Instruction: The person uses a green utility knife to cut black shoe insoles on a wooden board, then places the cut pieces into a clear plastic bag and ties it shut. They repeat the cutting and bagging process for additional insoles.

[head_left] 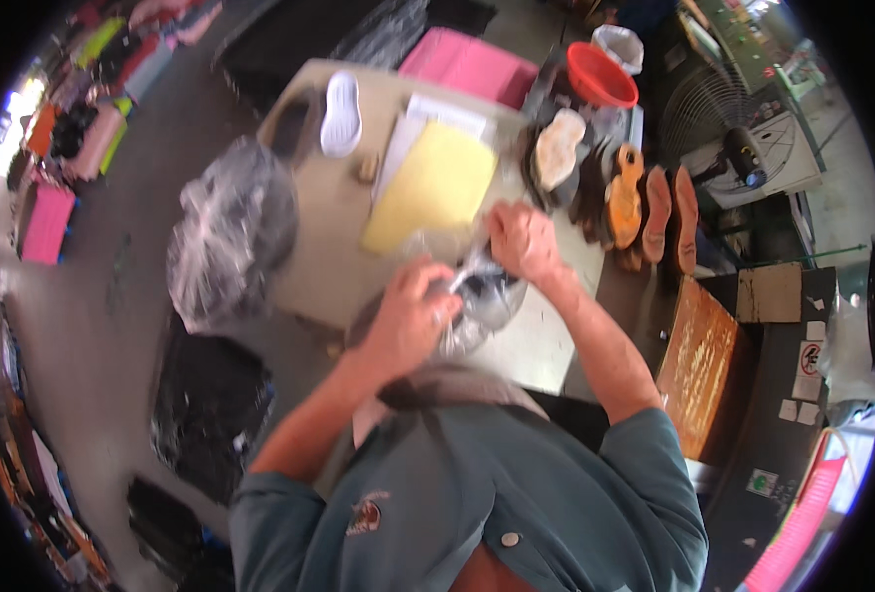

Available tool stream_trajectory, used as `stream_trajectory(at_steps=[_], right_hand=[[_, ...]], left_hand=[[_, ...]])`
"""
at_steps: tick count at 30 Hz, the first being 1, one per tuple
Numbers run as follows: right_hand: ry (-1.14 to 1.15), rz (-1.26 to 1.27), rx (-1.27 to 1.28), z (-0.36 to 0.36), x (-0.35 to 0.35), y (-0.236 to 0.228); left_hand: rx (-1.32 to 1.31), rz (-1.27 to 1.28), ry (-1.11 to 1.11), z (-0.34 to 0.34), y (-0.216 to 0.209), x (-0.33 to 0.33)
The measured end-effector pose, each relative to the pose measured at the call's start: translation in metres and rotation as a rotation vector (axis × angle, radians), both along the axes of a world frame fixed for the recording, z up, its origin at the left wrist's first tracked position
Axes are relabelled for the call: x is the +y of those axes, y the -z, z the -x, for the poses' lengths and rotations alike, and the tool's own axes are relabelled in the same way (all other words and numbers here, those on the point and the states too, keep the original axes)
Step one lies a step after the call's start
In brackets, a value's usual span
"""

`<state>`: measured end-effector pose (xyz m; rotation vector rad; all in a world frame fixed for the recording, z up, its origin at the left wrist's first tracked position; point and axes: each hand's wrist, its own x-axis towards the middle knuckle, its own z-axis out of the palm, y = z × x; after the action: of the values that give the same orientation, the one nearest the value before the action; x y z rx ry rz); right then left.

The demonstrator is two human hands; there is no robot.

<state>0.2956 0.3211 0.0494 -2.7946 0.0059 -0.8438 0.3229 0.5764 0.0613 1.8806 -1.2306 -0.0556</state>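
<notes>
A clear plastic bag point(487, 314) with something dark inside rests at the near edge of the pale table point(324, 271), close to my body. My right hand point(522, 240) is closed in a fist around the gathered upper part of the bag. On the bag's left side, my left hand point(413, 311) pinches the plastic with bent fingers. Just beyond both hands lies a yellow sheet point(437, 187), partly over white papers point(457, 115). A white shoe sole point(341, 113) and a small brown block point(368, 169) are farther back on the left.
A large filled plastic bag point(230, 237) bulges at the table's left side. Several sole-shaped pieces point(657, 212) stand at the right, with a red basin point(603, 76) behind them. A fan point(699, 109) is at the far right. Black plastic point(205, 405) lies on the floor.
</notes>
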Motion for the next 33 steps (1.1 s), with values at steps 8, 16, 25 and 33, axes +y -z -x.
stream_trajectory(at_steps=[8, 16, 25, 33], right_hand=[[-0.021, -0.977, 0.203, 0.004, 0.039, -0.046], [0.093, -1.754, 0.274, -0.007, 0.049, -0.037], [-0.141, -0.798, 0.512, 0.027, 0.068, -0.081], [-0.231, -0.471, 0.288, 0.04, 0.085, -0.056]], left_hand=[[0.677, 0.174, 0.073, -0.007, -0.005, 0.004], [0.363, 0.168, 0.049, -0.003, 0.004, 0.008], [0.849, 0.426, -0.293, -0.005, -0.009, -0.025], [0.62, 0.515, -0.258, -0.007, 0.004, -0.047]])
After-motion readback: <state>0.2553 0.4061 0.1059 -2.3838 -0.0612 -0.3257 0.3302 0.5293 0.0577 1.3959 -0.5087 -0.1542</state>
